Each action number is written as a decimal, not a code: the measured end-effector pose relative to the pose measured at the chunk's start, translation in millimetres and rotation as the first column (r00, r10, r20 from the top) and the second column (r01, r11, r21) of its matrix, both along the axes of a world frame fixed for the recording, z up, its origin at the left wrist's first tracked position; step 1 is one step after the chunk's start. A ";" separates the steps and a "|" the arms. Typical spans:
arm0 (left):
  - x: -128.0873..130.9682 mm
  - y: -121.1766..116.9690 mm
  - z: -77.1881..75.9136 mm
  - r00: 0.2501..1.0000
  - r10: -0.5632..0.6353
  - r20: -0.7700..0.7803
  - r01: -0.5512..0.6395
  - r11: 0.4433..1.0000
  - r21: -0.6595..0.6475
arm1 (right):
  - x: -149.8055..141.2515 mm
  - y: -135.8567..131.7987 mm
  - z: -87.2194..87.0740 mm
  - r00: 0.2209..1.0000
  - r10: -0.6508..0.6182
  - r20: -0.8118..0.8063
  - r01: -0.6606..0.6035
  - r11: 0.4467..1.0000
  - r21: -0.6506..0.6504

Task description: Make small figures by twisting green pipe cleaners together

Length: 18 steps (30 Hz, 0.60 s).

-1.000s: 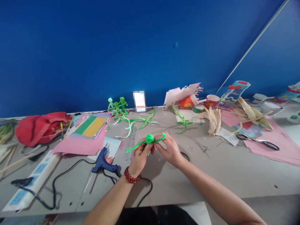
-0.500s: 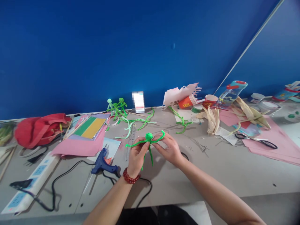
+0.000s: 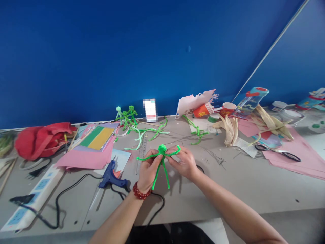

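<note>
Between my two hands is a bright green pipe-cleaner figure (image 3: 162, 149) with a round coiled head, two arms spread sideways and two legs hanging down. My left hand (image 3: 150, 168) pinches it with thumb and fingers just below the head; a red bead bracelet (image 3: 140, 191) circles that wrist. From the other side, my right hand (image 3: 185, 162) grips the figure near its neck and right arm, fingertips partly hidden. Several finished-looking green figures (image 3: 126, 116) stand at the back, and loose green pipe cleaners (image 3: 157, 131) lie in front of them.
A blue glue gun (image 3: 111, 178) with a black cord lies left of my hands, near a white power strip (image 3: 38, 195). Behind are a ruler (image 3: 143, 149), a phone (image 3: 150, 110) and twisted green stems (image 3: 196, 130). Scissors (image 3: 278, 152), corn husks (image 3: 230, 128) and paper cups (image 3: 204, 110) sit right.
The figure has tilted a little, so its legs hang lower and show more fully. Both hands keep their hold in nearly the same place.
</note>
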State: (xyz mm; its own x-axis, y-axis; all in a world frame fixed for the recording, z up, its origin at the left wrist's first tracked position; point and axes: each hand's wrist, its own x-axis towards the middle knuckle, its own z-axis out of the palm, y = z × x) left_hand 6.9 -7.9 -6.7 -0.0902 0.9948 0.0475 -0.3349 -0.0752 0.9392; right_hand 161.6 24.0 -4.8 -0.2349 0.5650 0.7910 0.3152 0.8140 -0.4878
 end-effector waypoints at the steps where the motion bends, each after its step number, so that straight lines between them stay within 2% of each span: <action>1: 0.4 0.0 -0.2 1.000 -0.003 0.009 0.003 1.000 -0.008 | -0.5 -0.4 -0.5 1.000 -0.014 0.001 0.014 1.000 0.013; 13: 4.5 -3.6 -4.1 0.997 -0.071 0.027 0.071 0.998 0.001 | -5.2 -4.5 -6.1 0.992 -0.115 -0.041 0.117 0.992 0.045; 18: 3.3 -4.0 -5.8 0.997 -0.059 0.039 0.059 0.998 0.013 | -4.7 -4.6 -3.9 0.997 -0.056 -0.059 0.059 0.997 0.044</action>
State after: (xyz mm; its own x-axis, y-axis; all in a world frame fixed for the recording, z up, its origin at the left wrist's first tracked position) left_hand 10.2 -11.8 -12.4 -0.0332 0.9978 0.0573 -0.3756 -0.0656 0.9245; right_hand 156.9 19.4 -8.8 -0.1568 0.5396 0.8272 0.3345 0.8171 -0.4696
